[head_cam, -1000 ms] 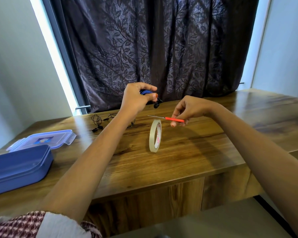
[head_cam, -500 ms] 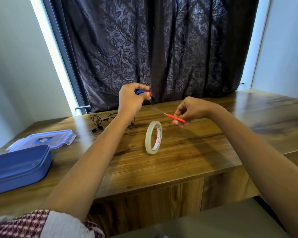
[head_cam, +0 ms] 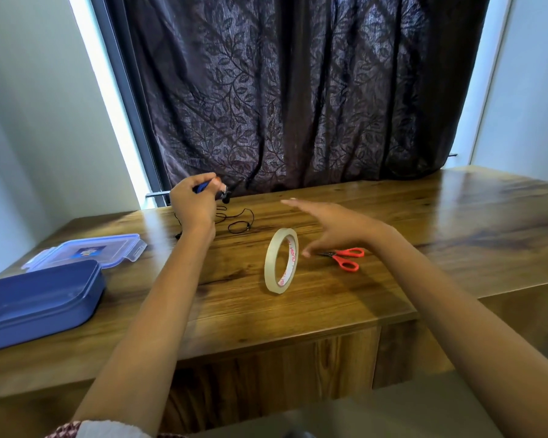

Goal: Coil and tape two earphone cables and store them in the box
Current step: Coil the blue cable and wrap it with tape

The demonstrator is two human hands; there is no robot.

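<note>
- The left hand (head_cam: 192, 205) is raised over the far side of the brown wooden table (head_cam: 424, 235). Its fingers are clenched around a coiled blue earphone cable (head_cam: 203, 186), probably so the loops cannot spring apart before tape secures them. A small dark earbud hangs just beside the fingertips.
- The right hand (head_cam: 336, 227) is released, with its fingers spread and nothing in it. It hovers just above the table, between the tape and the scissors.
- The cream ring of adhesive tape (head_cam: 269, 260) stands on its edge near the table's middle, within easy reach of either hand.
- The small red-handled scissors (head_cam: 345, 257) lie flat just beside the right hand, blades pointing towards the tape, likely kept there for cutting strips.
- A thin black earphone cable (head_cam: 252, 218) lies loose and uncoiled on the table beyond the left wrist, so it seems to wait its turn.
- The dark blue plastic box (head_cam: 38, 301) sits open at the left edge, well apart from the cables. Its clear clip-on lid (head_cam: 86, 249) lies just behind it, presumably so the bundles can go straight in.
- Count: two earphone cables, one tape roll, one pair of scissors, one box, one lid.
- Neither cable is in the box yet.
</note>
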